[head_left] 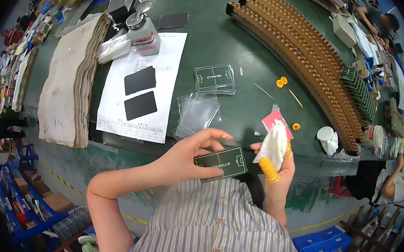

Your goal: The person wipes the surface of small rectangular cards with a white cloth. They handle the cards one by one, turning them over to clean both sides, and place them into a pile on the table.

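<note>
Head view, looking down past a striped shirt: the left hand grips a dark green card printed like a small football pitch, thumb under its near edge and fingers curled over the far edge, and the card sits level just in front of the chest. Right of that card, almost touching its end, the right hand is bunched around a white cloth, with yellow finger cots on its fingertips; the cloth sticks up above the fist. Just beyond the card runs the near edge of the green table. Past the card and slightly left lies a loose heap of clear plastic sleeves, and farther on a small stack of matching green pitch cards. Left of the held card, a white printed sheet carries two black rectangular pieces. Behind the cloth, a pink card shows on the table, and a white cup-like pot sits well right of the card. Farther out, thin wooden sticks and small orange rings lie scattered. Far left of the card, a thick pile of grey-brown sheets; beyond the white sheet, a pump-top dispenser bottle. Far right, long curving rows of brown toothed racks sweep across the table.
</note>
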The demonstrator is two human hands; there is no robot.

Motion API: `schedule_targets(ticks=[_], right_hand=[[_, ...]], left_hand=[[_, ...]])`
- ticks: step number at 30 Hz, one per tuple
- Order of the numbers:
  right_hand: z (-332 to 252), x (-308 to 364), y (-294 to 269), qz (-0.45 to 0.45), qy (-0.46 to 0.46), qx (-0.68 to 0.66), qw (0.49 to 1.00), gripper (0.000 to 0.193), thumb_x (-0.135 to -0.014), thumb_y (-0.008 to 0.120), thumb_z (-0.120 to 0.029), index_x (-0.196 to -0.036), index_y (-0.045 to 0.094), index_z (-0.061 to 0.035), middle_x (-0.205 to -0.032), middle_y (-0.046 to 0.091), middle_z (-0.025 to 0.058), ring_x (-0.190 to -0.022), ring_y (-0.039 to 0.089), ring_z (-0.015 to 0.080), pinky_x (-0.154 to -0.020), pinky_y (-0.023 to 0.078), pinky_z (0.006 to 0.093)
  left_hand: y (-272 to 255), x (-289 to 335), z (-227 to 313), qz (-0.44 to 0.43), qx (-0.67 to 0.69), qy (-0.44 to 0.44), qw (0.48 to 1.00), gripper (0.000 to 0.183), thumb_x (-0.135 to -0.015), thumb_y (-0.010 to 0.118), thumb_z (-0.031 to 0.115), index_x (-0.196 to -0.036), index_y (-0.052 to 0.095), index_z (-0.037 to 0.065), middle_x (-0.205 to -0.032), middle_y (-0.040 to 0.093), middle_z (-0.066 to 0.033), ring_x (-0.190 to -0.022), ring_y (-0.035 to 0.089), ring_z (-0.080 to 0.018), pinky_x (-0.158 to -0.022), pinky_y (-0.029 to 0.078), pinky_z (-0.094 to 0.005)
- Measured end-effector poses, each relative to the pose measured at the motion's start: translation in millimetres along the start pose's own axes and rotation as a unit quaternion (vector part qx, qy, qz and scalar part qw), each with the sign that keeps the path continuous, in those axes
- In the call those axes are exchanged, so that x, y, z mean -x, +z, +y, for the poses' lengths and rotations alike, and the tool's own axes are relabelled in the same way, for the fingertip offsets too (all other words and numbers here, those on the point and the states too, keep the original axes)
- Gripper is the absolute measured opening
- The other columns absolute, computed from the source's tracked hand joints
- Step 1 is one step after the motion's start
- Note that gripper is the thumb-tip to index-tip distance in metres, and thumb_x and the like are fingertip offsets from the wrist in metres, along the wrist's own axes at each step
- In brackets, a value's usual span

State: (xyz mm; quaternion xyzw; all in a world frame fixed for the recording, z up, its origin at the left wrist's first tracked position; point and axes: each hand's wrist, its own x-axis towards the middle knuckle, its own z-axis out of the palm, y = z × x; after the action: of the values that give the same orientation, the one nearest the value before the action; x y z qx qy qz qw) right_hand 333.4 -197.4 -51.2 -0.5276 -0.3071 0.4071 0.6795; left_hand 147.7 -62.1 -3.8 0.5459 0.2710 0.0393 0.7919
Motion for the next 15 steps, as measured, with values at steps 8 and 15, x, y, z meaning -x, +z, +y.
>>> schedule_targets(ticks=[8,15], right_hand=[[0,4,5,-0.043,0.068,-0.044,0.996,0.066,-0.071,0.078,-0.001,-0.127,0.044,-0.003,-0.114,0.052,0.0001,-0.102,0.054,0.0096,-0.085,0.046,0.0252],[-2,9,3,-0.024,0.088,-0.043,0.995,0.055,-0.076,0.073,0.002,-0.122,0.043,-0.0026,-0.102,0.062,0.0085,-0.094,0.062,0.0161,-0.084,0.048,0.0291]], left_hand=[[11,-7,3,0.017,-0.066,0.024,0.997,0.085,-0.077,0.068,-0.007,-0.144,0.019,0.01,-0.093,0.06,-0.0039,-0.088,0.057,-0.0084,-0.08,0.046,-0.0226],[15,-10,11,0.054,-0.024,0.02,0.998,0.085,-0.076,0.067,-0.009,-0.144,0.02,0.007,-0.089,0.065,-0.0077,-0.084,0.062,-0.0112,-0.08,0.047,-0.0253]])
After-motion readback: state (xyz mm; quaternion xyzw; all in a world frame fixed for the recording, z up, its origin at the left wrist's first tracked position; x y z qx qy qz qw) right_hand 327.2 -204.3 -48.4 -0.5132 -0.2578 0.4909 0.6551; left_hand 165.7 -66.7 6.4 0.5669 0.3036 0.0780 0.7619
